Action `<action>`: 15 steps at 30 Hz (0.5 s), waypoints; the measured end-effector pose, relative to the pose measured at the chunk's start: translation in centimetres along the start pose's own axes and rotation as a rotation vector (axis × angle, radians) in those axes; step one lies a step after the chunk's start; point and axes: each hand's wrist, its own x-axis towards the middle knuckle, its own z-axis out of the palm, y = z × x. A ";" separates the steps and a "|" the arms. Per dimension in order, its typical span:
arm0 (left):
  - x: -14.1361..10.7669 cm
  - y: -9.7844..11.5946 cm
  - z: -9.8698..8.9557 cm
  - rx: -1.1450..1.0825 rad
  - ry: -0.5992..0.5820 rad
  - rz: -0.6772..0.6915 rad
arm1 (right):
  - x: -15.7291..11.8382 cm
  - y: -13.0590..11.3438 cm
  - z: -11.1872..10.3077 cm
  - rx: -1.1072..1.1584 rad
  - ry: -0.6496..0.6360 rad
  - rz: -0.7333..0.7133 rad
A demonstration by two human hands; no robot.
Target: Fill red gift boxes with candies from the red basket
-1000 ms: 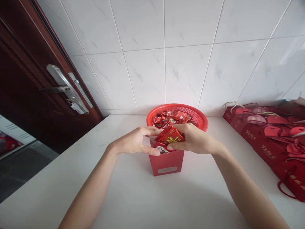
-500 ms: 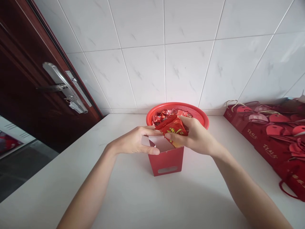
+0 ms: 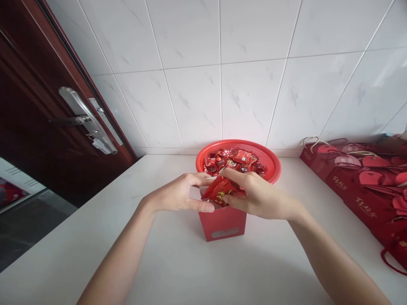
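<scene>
A red box (image 3: 224,223) with a slot-shaped window low on its front stands on the white tabletop, its top open. My left hand (image 3: 186,195) grips the box's left rim, thumb in front and fingers behind. Between the fingers and thumb of my right hand (image 3: 254,192) is a red snack packet (image 3: 220,191) with yellow-green lettering, its lower part inside the box opening. Behind the box, a red plastic basket (image 3: 274,163) holds several small red wrapped packets (image 3: 240,156).
Rows of dark red gift bags (image 3: 356,195) with rope handles line the right side of the white table (image 3: 178,271). White wall tiles rise behind. At the left is a dark red door (image 3: 38,93) with a metal handle.
My right hand has moved down and slightly left with the packet, which now sits lower in the box opening. More of the basket's contents show. The view has tilted slightly.
</scene>
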 end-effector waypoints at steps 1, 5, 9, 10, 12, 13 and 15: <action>0.0 0.0 0.0 0.002 -0.005 0.015 | 0.0 0.1 0.0 0.001 0.010 0.014; 0.1 -0.2 0.0 0.001 -0.018 0.004 | 0.0 0.4 -0.3 -0.044 0.011 -0.028; 0.1 -0.4 0.1 -0.004 -0.012 -0.019 | -0.2 0.3 -0.6 -0.053 -0.056 -0.096; 0.1 -0.4 0.1 -0.012 -0.006 -0.019 | -0.2 0.3 -0.8 -0.036 -0.073 -0.114; 0.2 -0.4 0.2 -0.036 -0.001 -0.012 | -0.3 0.2 -1.0 0.003 -0.103 -0.141; 0.3 -0.4 0.3 -0.051 -0.002 -0.004 | -0.4 0.2 -1.1 0.019 -0.114 -0.146; 0.5 -0.3 0.5 -0.081 -0.007 0.019 | -0.4 0.2 -1.4 0.035 -0.124 -0.146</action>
